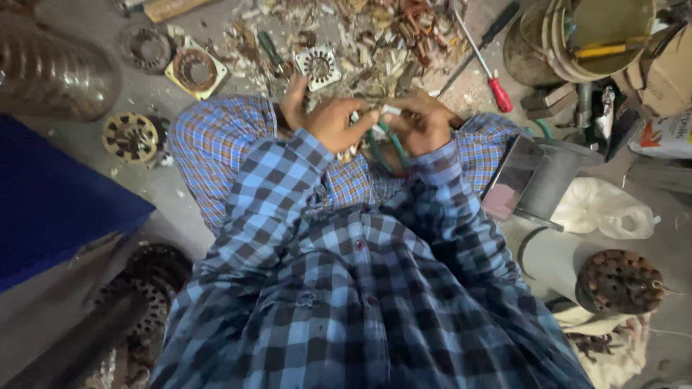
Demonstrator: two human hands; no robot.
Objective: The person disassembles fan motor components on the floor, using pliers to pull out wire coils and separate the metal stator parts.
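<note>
A pair of green-handled pliers [386,148] is gripped by the right hand [425,126], whose fingers [412,114] are curled shut around the slim, rubbery handles. The tool's nose is hidden between the two hands and cannot be made out. The left hand [328,119] is closed too, its fingertips pinched on a small pale piece [389,110] just beside the pliers' upper end — what that piece is cannot be told.

Both hands are held together over the lap, above crossed knees clad in blue and orange checked cloth [216,137]. The sleeves are of a darker blue and black plaid [346,288], and both forearms are bent inward from the elbows.

Just beyond the pliers, a heap of copper wire scraps and pale shavings [375,36] is spread across the grey concrete floor [144,94]. A square, toothed metal stator plate [317,66] lies at the near edge of that heap. Right of the pliers and further out, a long screwdriver with a red handle [490,75] is laid aslant. Left of the pliers, a square yellowish motor core [196,70] and a round, slotted one [130,137] rest on the floor — a blue sheet [50,194] lies beyond them. Far right, a dull metal drum [533,43] is seen.
</note>
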